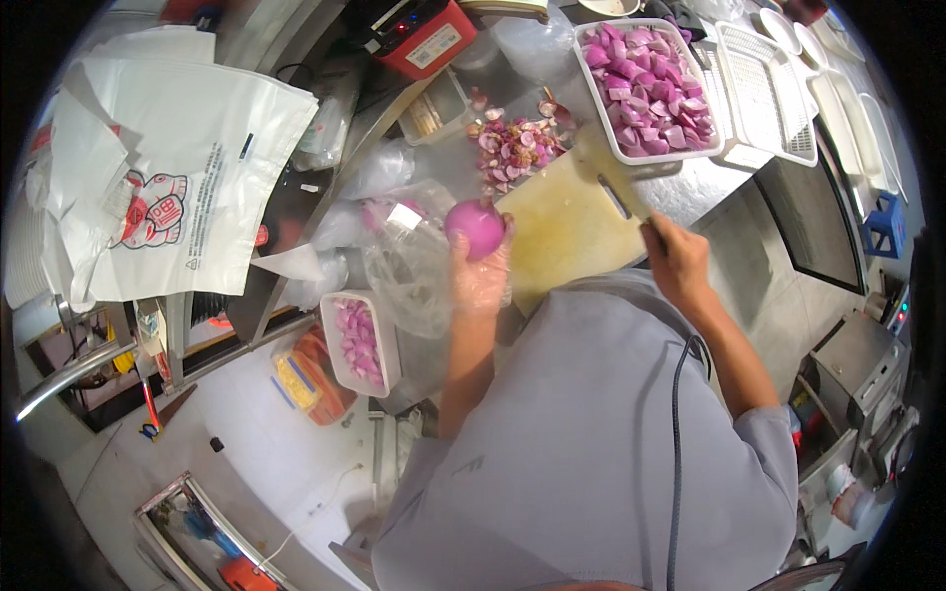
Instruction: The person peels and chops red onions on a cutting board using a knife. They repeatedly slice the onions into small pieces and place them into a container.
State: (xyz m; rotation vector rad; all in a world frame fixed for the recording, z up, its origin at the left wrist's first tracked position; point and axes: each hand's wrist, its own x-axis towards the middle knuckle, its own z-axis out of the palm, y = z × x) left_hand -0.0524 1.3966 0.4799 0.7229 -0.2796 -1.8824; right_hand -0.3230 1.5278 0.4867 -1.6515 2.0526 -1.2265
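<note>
A whole peeled red onion (475, 227) is held in my left hand (482, 273), just past the left edge of a yellowed cutting board (565, 221). My right hand (680, 258) grips the handle of a broad-bladed kitchen knife (613, 166), whose blurred blade lies over the board's far right part. Beyond the board is a heap of onion trimmings and skins (517, 148). A white basket (628, 159) full of cut onion pieces (650, 89) stands at the far right of the board. Beside my left hand lies a clear plastic bag (414, 273) with more purple onion in it.
A white tub (392, 362) of cut onion stands left of my left forearm. Empty white baskets (768, 96) sit at the far right. A clear container (436, 111) and a red device (432, 44) are at the back. White plastic bags (222, 170) hang at the left.
</note>
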